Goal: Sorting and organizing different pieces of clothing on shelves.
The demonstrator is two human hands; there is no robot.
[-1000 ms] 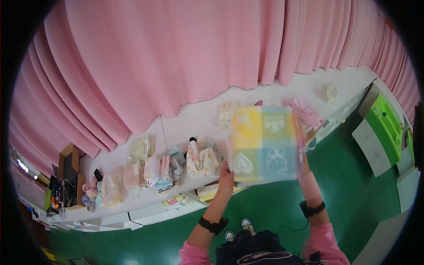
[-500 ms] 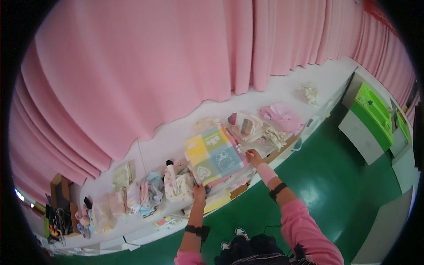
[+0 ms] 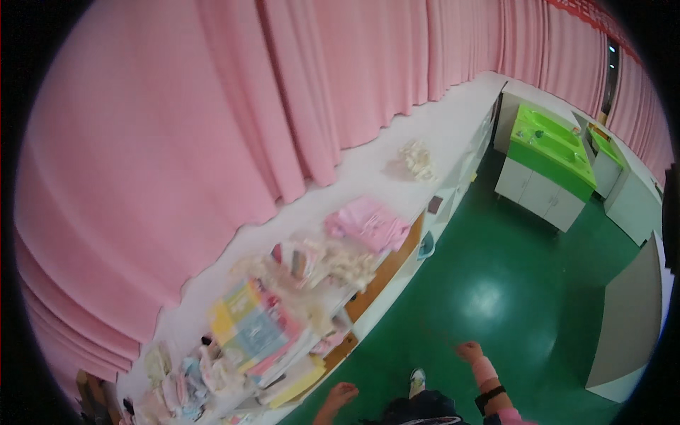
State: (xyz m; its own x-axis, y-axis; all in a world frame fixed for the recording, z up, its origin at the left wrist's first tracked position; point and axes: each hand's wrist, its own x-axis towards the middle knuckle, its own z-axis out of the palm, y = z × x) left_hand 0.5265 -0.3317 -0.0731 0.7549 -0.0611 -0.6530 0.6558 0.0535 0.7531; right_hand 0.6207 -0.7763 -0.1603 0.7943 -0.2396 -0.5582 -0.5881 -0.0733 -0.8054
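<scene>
Okay so the left hand (image 3: 343, 394) and right hand (image 3: 469, 351) hang past the desk (image 3: 464, 106) front edge, grip slack and empty, while the pastel checked cloth (image 3: 257, 327) lies near that edge, beside cream clothes (image 3: 348, 267)

The left hand (image 3: 345, 394) is blurred, its forearm (image 3: 327, 414) cut off at the near edge; the box (image 3: 92, 394) at left is cropped too. The cream bundle (image 3: 418, 160) farther off is smeared, perhaps cloth.
</scene>
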